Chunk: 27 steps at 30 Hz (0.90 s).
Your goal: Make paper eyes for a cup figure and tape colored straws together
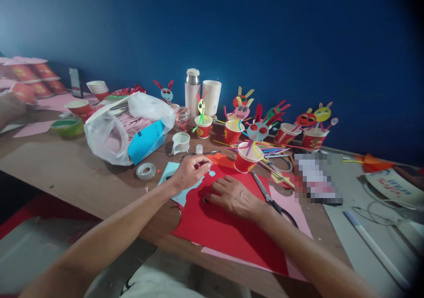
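My left hand [194,170] is closed, thumb and forefinger pinched together over the red paper sheet [232,240]; what they pinch is too small to make out. Just below these fingertips lies a small light blue paper circle [212,173]. My right hand [235,197] rests on the red sheet with its fingers bent and slightly apart, and a small dark round piece [205,200] shows at its fingertips. Light blue paper [181,196] lies beneath my left wrist. Scissors [270,196] with black handles lie right of my right hand.
Red paper cups with paper-faced figures, one cup nearest [247,158], stand along the back. A plastic bag [107,145] of pink paper and a tape roll [145,170] are left. A phone-like blurred object [318,183] lies right. Another person's hand [13,108] is far left.
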Each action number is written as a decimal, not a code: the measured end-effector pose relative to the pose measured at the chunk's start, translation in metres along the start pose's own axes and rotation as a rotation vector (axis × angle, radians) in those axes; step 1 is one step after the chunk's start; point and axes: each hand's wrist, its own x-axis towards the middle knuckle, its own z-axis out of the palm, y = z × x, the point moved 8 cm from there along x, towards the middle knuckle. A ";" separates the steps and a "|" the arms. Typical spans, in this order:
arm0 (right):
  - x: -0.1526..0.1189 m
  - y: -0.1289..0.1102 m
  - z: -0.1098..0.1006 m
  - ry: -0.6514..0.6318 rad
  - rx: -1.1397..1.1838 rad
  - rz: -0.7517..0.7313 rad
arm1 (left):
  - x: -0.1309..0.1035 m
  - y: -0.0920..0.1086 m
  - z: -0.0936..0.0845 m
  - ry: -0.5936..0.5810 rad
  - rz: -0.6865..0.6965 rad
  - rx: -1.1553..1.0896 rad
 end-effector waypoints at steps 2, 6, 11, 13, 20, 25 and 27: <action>0.000 0.000 0.003 0.004 0.020 0.009 | 0.000 0.000 0.000 -0.007 -0.005 -0.002; -0.004 0.005 0.003 0.072 0.160 0.132 | -0.001 0.001 0.000 -0.012 -0.004 -0.019; -0.019 0.032 0.006 0.257 0.799 0.545 | -0.003 0.001 0.008 -0.068 -0.050 -0.092; -0.028 0.043 0.016 0.311 1.091 0.734 | -0.005 0.001 0.014 -0.138 -0.094 -0.153; -0.046 0.052 0.036 0.427 1.540 1.053 | -0.015 -0.008 0.030 -0.289 -0.360 -0.437; -0.049 0.054 0.031 0.500 1.510 1.078 | -0.020 -0.010 0.040 -0.362 -0.392 -0.489; -0.049 0.055 0.031 0.516 1.509 1.084 | -0.022 -0.010 0.044 -0.376 -0.385 -0.474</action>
